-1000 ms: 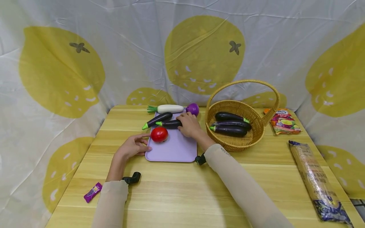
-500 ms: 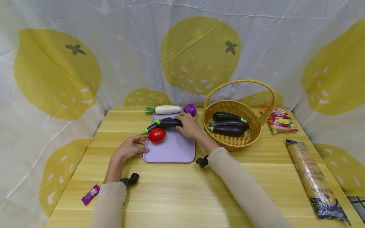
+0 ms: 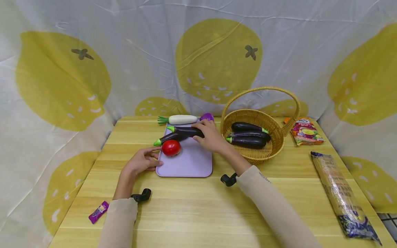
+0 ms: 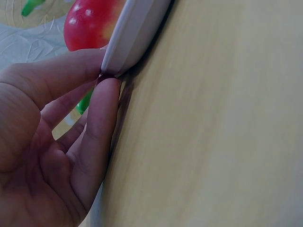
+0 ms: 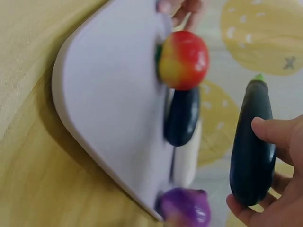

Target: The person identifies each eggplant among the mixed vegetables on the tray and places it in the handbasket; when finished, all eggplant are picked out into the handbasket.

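Observation:
My right hand [image 3: 210, 137] grips a dark eggplant [image 5: 252, 146] by its body, with the thumb across it; in the right wrist view it hangs above the tray. A light purple tray [image 3: 186, 165] lies on the table, and my left hand [image 3: 141, 161] pinches its left rim between fingertips, as the left wrist view shows closely. On the tray sit a red tomato [image 3: 171, 147] and, behind it, a second eggplant [image 3: 169, 137]. A white radish [image 3: 183, 119] lies along the far edge, beside a purple onion [image 3: 206, 117] partly covered by my right hand.
Right of the tray stands a wicker basket [image 3: 273, 156] with a tall handle, holding 3 eggplants [image 3: 248, 141]. Farther right are a colourful snack bag [image 3: 307, 132] and a long clear package [image 3: 344, 196]. A small purple packet [image 3: 98, 212] lies at the front left.
My right hand has raised its eggplant off the tray and moved slightly right with it, passing over the second eggplant. My left hand stays at the tray's rim.

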Tool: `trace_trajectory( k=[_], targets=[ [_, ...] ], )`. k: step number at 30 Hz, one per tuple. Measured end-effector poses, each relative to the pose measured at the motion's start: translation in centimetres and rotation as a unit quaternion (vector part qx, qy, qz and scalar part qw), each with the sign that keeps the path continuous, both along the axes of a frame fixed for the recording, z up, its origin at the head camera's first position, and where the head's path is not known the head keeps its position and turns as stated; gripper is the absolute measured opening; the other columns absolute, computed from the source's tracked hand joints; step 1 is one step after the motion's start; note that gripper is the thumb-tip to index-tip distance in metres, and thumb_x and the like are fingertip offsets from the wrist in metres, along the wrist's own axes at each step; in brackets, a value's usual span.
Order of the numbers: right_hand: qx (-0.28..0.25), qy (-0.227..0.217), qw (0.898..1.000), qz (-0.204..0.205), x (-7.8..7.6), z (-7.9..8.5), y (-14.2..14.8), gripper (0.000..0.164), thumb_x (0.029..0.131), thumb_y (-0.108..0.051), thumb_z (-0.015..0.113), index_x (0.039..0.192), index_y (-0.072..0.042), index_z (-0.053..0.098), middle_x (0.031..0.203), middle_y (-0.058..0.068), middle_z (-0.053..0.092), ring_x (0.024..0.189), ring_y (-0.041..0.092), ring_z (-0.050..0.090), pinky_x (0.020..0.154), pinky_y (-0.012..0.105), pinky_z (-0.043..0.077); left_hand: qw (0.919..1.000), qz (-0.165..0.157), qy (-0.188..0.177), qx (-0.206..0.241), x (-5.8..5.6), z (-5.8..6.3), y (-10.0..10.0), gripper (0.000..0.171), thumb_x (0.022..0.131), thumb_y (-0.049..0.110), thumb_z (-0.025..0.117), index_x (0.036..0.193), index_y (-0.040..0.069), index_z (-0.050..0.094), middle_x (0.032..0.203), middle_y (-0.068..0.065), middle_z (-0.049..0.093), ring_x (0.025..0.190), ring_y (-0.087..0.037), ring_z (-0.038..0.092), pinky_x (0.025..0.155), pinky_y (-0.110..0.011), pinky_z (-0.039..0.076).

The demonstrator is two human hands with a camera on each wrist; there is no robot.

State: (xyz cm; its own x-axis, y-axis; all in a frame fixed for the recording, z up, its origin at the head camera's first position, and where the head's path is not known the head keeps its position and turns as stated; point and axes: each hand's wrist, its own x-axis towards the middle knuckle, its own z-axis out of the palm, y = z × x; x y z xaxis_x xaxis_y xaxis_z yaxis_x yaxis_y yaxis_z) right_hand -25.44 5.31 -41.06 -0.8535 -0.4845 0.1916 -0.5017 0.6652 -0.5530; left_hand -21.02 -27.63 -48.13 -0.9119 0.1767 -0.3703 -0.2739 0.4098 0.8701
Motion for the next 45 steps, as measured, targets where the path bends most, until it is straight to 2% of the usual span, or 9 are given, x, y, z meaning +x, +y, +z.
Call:
trace_trajectory(
  k=[4, 9, 17, 21, 28, 30, 35, 45],
  targets=[
    [-0.016, 0.005, 1.000, 0.013, 1.0, 1.2, 1.2, 0.046, 0.101, -0.026, 0.066, 0.144, -0.014, 0.058, 0.139, 0.014, 0.053, 0.127, 0.033, 0.044, 0.109, 0.050, 0.043, 1.0000, 0.001, 0.005, 0.001, 0.2, 0.0, 0.0, 0.071, 0.086, 0.012, 0.084, 0.150, 0.017, 0.053, 0.119, -0.015, 0.057, 0.087, -0.019, 0.066, 0.075, -0.031, 0.064],
    [-0.017, -0.005, 1.000, 0.016, 2.5, 2.1, 3.4, 0.046, 0.103, -0.031, 0.063, 0.147, -0.020, 0.055, 0.142, 0.010, 0.051, 0.134, 0.032, 0.042, 0.112, 0.054, 0.041, 1.0000, -0.004, 0.006, 0.003, 0.3, -0.1, 0.2, 0.072, 0.087, 0.013, 0.084, 0.151, 0.015, 0.052, 0.120, -0.015, 0.057, 0.087, -0.018, 0.066, 0.075, -0.031, 0.064],
    [-0.031, -0.015, 0.999, 0.003, 4.1, 2.3, 8.5, 0.047, 0.106, -0.033, 0.059, 0.150, -0.019, 0.052, 0.146, 0.011, 0.048, 0.130, 0.031, 0.039, 0.107, 0.055, 0.042, 0.9999, -0.008, 0.008, 0.002, 0.0, -0.2, 0.2, 0.072, 0.086, 0.013, 0.084, 0.151, 0.015, 0.052, 0.119, -0.014, 0.056, 0.087, -0.018, 0.065, 0.074, -0.030, 0.063],
    [-0.032, -0.011, 0.999, -0.011, 4.8, 2.4, 11.1, 0.046, 0.105, -0.034, 0.061, 0.148, -0.021, 0.054, 0.145, 0.011, 0.048, 0.128, 0.032, 0.040, 0.101, 0.055, 0.043, 1.0000, 0.003, 0.002, 0.003, -0.2, -0.3, 0.2, 0.072, 0.085, 0.011, 0.085, 0.149, 0.018, 0.054, 0.118, -0.013, 0.056, 0.087, -0.019, 0.065, 0.074, -0.030, 0.064],
    [-0.027, -0.010, 0.999, -0.038, 5.2, 1.9, 15.2, 0.045, 0.104, -0.031, 0.063, 0.146, -0.019, 0.055, 0.146, 0.015, 0.048, 0.129, 0.036, 0.041, 0.096, 0.056, 0.044, 1.0000, -0.005, 0.004, -0.004, -0.1, -0.2, 0.0, 0.073, 0.086, 0.014, 0.085, 0.151, 0.017, 0.052, 0.119, -0.013, 0.056, 0.088, -0.019, 0.064, 0.076, -0.030, 0.064],
    [-0.028, -0.016, 0.998, -0.046, 5.3, 1.8, 16.2, 0.046, 0.104, -0.031, 0.063, 0.147, -0.018, 0.055, 0.146, 0.016, 0.048, 0.129, 0.037, 0.042, 0.098, 0.059, 0.044, 1.0000, 0.002, 0.001, -0.003, -0.1, -0.2, 0.1, 0.072, 0.085, 0.013, 0.085, 0.150, 0.018, 0.053, 0.119, -0.013, 0.056, 0.087, -0.019, 0.065, 0.076, -0.030, 0.064],
    [-0.025, -0.027, 0.997, -0.067, 5.2, 1.2, 18.4, 0.047, 0.104, -0.030, 0.063, 0.147, -0.014, 0.054, 0.146, 0.018, 0.047, 0.135, 0.042, 0.041, 0.107, 0.067, 0.038, 1.0000, -0.004, 0.004, -0.002, 0.1, -0.1, 0.0, 0.074, 0.086, 0.014, 0.084, 0.152, 0.016, 0.051, 0.119, -0.013, 0.056, 0.087, -0.017, 0.064, 0.075, -0.029, 0.063],
    [0.005, -0.070, 0.994, -0.083, 5.0, -0.4, 20.3, 0.048, 0.104, -0.027, 0.063, 0.147, -0.009, 0.051, 0.147, 0.024, 0.045, 0.138, 0.047, 0.038, 0.110, 0.071, 0.033, 1.0000, -0.008, 0.005, -0.002, 0.0, -0.2, 0.0, 0.074, 0.087, 0.014, 0.084, 0.152, 0.016, 0.050, 0.120, -0.014, 0.056, 0.086, -0.016, 0.065, 0.075, -0.028, 0.063]
  ],
)
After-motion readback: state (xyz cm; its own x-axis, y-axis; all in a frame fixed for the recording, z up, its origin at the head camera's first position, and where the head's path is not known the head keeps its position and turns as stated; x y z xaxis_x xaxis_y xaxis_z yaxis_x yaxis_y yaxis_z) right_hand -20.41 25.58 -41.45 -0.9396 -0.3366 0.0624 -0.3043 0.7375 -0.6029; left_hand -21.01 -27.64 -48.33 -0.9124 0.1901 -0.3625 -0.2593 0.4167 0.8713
